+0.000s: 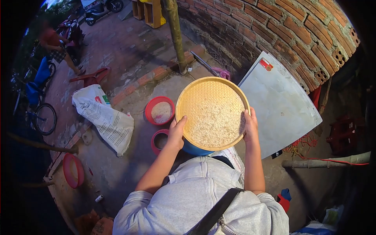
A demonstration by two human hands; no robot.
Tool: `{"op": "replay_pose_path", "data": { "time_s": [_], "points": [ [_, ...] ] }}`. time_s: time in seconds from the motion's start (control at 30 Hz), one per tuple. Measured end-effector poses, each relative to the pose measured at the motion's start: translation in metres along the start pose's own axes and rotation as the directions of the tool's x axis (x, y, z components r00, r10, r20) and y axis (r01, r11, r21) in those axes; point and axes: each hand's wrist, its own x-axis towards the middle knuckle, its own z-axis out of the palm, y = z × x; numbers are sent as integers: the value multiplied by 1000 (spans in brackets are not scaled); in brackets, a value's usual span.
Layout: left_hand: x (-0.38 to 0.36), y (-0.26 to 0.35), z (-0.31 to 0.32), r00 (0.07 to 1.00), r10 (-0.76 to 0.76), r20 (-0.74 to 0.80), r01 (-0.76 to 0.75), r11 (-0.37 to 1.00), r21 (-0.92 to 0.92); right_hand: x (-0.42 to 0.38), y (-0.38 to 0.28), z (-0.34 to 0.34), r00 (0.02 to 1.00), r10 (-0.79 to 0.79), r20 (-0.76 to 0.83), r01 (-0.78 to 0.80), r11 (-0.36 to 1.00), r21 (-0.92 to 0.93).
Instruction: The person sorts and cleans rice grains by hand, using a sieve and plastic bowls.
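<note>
A round woven bamboo winnowing tray (192, 91) is held up in front of my chest, between both hands. Pale grains that look like rice (217, 121) lie spread over its middle and near side. My left hand (178, 132) is closed on the tray's left rim, thumb on top. On the opposite rim, my right hand (251, 124) is closed too, its fingers partly hidden. Left of the tray, a red bowl (148, 111) on the ground contains similar grains. Nearer me is a second red bowl (154, 145) with a dark inside. A blue container (196, 150) shows partly beneath the tray.
A printed white sack (105, 121) lies to the left, with a tilted red basin (78, 176) below it. To the right, a large whitish panel (280, 105) rests near the brick wall (274, 23). A bamboo post (175, 37) stands ahead; a person (53, 43) is far left.
</note>
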Motion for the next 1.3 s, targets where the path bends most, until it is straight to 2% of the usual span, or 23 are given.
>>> {"op": "replay_pose_path", "data": {
  "time_s": [0.1, 0.17, 0.2, 0.27, 0.3, 0.33, 0.4, 0.43, 0.47, 0.53, 0.57, 0.63, 0.67, 0.73, 0.8, 0.9, 0.93, 1.03, 1.07, 1.13, 1.2, 1.27, 1.3],
  "points": [
    [0, -13, -5, 999, -6, -32, 4, 998, -64, 4, 3, -4, 1000, -18, 25, 19, 998, -54],
    [-1, -17, -3, 998, 14, -56, -18, 998, -68, 14, 14, -10, 955, -294, 40, 287, 883, -372],
    [-2, -18, -3, 996, 36, -80, -42, 997, -70, 11, 9, -6, 955, -292, 42, 286, 883, -372],
    [0, -19, -4, 995, 43, -86, -48, 997, -64, 5, -7, 6, 876, -474, 91, 379, 558, -739],
    [0, -20, -5, 995, 47, -89, -52, 997, -56, 8, -10, 8, 780, -583, 228, 485, 332, -809],
    [0, -20, -5, 995, 46, -92, -51, 997, -58, 10, -12, 11, 781, -580, 230, 485, 332, -809],
    [-2, -20, -5, 991, 50, -123, -53, 998, -20, 7, -18, 23, 718, -471, 513, 568, -30, -822],
    [-2, -21, -6, 991, 51, -125, -54, 998, -21, 4, -18, 30, 694, -487, 530, 558, -101, -824],
    [-1, -22, -7, 992, 64, -105, -67, 997, -24, 2, -19, 36, 694, -487, 531, 559, -100, -823],
    [-3, -20, -4, 993, 78, -87, -81, 996, -29, -1, -19, 45, 638, -506, 581, 539, -246, -806],
    [-5, -18, -2, 994, 81, -76, -82, 996, -15, 1, -17, 46, 638, -504, 582, 541, -245, -805],
    [-8, -17, 0, 994, 83, -67, -83, 997, 1, 4, -11, 49, 692, -316, 649, 678, -23, -735],
    [-8, -17, 0, 997, 60, -57, -62, 998, -25, 3, -8, 52, 692, -315, 649, 678, -22, -734],
    [-8, -19, -1, 998, 36, -46, -39, 998, -50, -3, -4, 61, 687, -231, 689, 721, 107, -684],
    [-8, -21, -1, 999, 9, -51, -14, 996, -92, -10, -3, 67, 672, -220, 707, 738, 117, -665],
    [-9, -18, 0, 997, -4, -81, -3, 996, -90, -23, -4, 79, 575, -124, 809, 808, 241, -538],
    [-8, -17, -3, 996, -4, -84, -4, 996, -90, -28, -2, 80, 574, -122, 810, 808, 242, -536],
    [-5, -14, -10, 996, -10, -87, 0, 994, -109, -40, -2, 81, 454, -7, 891, 854, 288, -433],
    [-5, -12, -12, 994, -2, -108, -11, 993, -116, -44, -4, 80, 450, -4, 893, 855, 289, -430],
    [-5, -8, -17, 991, 9, -134, -26, 992, -125, -49, -12, 74, 348, 46, 936, 883, 318, -344],
    [-6, -5, -22, 988, 23, -151, -45, 988, -146, -48, -20, 67, 342, 69, 937, 881, 324, -345],
    [-4, -7, -30, 988, 27, -154, -51, 987, -155, -38, -24, 54, 399, 122, 909, 864, 281, -417],
    [-5, -7, -31, 988, 29, -152, -53, 986, -161, -31, -24, 50, 417, 94, 904, 872, 237, -428]
  ]
}}
